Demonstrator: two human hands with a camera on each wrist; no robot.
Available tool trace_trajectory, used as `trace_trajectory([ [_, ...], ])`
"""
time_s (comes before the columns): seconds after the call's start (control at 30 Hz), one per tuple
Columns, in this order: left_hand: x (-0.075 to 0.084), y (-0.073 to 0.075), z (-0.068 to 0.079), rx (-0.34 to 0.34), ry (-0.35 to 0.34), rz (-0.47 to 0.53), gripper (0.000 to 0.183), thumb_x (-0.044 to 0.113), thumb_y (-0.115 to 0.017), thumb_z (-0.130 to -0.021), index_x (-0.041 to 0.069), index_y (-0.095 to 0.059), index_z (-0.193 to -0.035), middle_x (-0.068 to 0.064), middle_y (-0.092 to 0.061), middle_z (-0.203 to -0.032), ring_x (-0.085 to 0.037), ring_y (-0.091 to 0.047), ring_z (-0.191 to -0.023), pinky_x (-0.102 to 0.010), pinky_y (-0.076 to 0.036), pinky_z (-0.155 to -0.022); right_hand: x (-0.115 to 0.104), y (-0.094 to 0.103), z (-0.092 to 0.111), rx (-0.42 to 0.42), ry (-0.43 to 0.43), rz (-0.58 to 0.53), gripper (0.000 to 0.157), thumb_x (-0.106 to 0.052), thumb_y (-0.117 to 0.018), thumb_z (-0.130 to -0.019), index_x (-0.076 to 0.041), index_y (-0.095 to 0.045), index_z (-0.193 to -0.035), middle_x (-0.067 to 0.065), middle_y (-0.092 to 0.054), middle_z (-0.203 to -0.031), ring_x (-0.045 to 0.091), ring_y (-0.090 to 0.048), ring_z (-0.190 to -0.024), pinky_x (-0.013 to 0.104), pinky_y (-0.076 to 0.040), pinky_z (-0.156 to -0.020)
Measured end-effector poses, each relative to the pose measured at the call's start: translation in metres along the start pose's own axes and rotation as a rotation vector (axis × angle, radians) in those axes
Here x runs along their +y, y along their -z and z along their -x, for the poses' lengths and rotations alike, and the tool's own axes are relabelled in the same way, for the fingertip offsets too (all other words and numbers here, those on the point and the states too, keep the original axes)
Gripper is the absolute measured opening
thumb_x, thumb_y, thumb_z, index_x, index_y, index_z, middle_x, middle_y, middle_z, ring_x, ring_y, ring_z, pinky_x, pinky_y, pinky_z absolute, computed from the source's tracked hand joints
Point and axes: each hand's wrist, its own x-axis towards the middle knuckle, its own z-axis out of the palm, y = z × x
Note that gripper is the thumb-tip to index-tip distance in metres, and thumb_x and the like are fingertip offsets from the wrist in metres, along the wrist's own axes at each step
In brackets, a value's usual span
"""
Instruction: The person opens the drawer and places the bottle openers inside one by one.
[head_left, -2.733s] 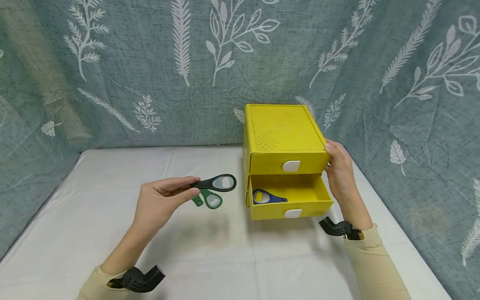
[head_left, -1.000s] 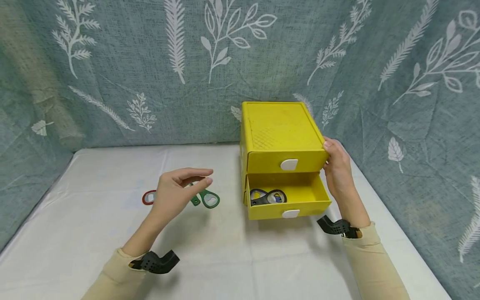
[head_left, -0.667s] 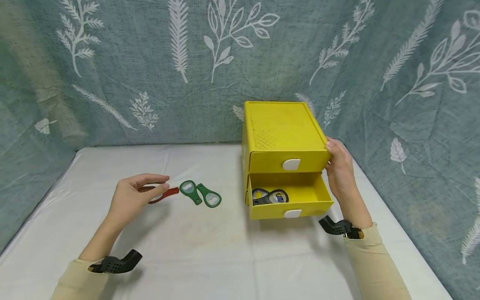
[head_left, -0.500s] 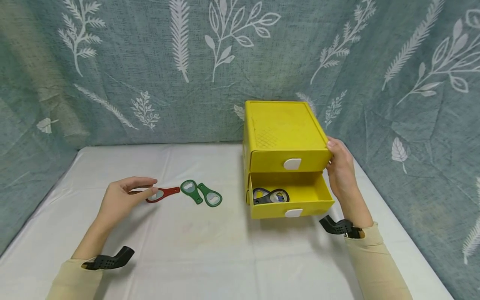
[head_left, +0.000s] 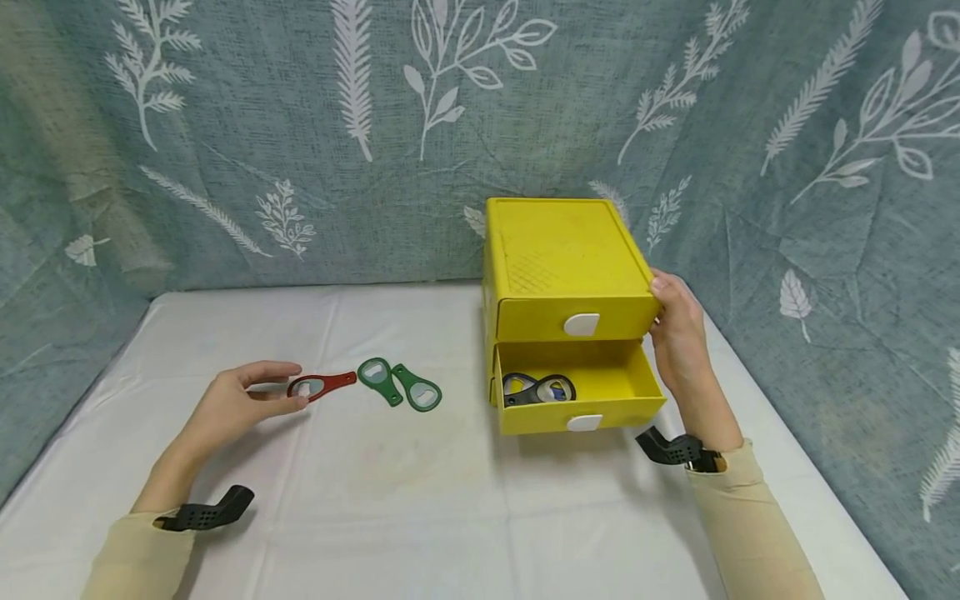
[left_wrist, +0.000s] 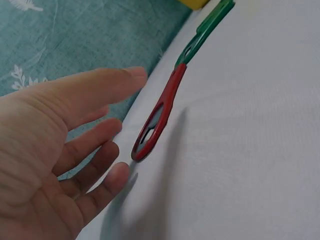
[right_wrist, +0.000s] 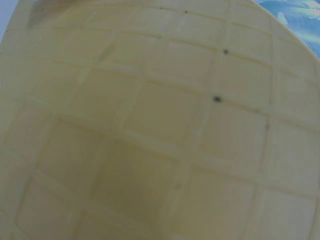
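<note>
My left hand [head_left: 225, 408] reaches toward a red bottle opener [head_left: 322, 384], its thumb and forefinger spread on either side of the round head. In the left wrist view a gap shows between the fingers and the red bottle opener [left_wrist: 157, 117], which lies on the cloth. My right hand [head_left: 681, 333] rests against the right side of a yellow drawer unit [head_left: 570, 250] near its upper front corner; some of its fingers are hidden. Pulled out, the lower drawer [head_left: 618, 412] holds a black bottle opener [head_left: 525, 395] lying over a blue bottle opener [head_left: 517, 380].
Two green bottle openers lie between the red one and the drawer unit: one on the left [head_left: 380, 382], one on the right [head_left: 420, 390]. The upper drawer [head_left: 532, 319] is closed. A patterned curtain [head_left: 337, 125] stands behind the white-covered table [head_left: 405, 517].
The black bottle opener went from my left hand into the lower drawer. Emptied, that hand moved left to the red bottle opener. My right hand stays at the drawer unit.
</note>
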Motion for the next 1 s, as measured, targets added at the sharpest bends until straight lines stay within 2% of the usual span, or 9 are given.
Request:
trace_trajectory([
  [0.23,-0.0075,-0.0034,-0.0029,-0.013,-0.043,-0.027,0.065,0.041,-0.084,-0.078,0.009,-0.062,-0.130,-0.013,-0.062,-0.121,-0.025,-0.057,-0.094,-0.027,-0.049,-0.070,-0.0016,-0.0023,0.0001,0.001,-0.010,0.002,0.033,-0.030,-0.056,-0.097,-0.009,-0.061,-0.123,0.010,-0.056,-0.115,0.022,-0.052,-0.101,0.036,-0.040,-0.086],
  [0.73,-0.0075,-0.0040,-0.0048,-0.043,-0.058,-0.037,0.067,0.037,-0.085,-0.078,0.006,-0.060,-0.132,-0.016,-0.060,-0.124,-0.027,-0.056,-0.099,-0.024,-0.048,-0.073,-0.0001,-0.0016,-0.0009,-0.008,0.029,-0.017,0.032,-0.025,-0.055,-0.098,-0.007,-0.060,-0.123,0.010,-0.055,-0.113,0.021,-0.053,-0.098,0.033,-0.042,-0.085],
  [1.0,-0.0093,-0.0053,-0.0046,-0.009,-0.065,-0.058,0.069,0.032,-0.084,-0.080,0.001,-0.057,-0.134,-0.019,-0.059,-0.124,-0.025,-0.057,-0.096,-0.022,-0.048,-0.071,0.0007,-0.0008,-0.0006,-0.018,0.037,-0.026,0.033,-0.024,-0.055,-0.099,-0.005,-0.060,-0.125,0.011,-0.055,-0.114,0.021,-0.053,-0.098,0.033,-0.044,-0.085],
])
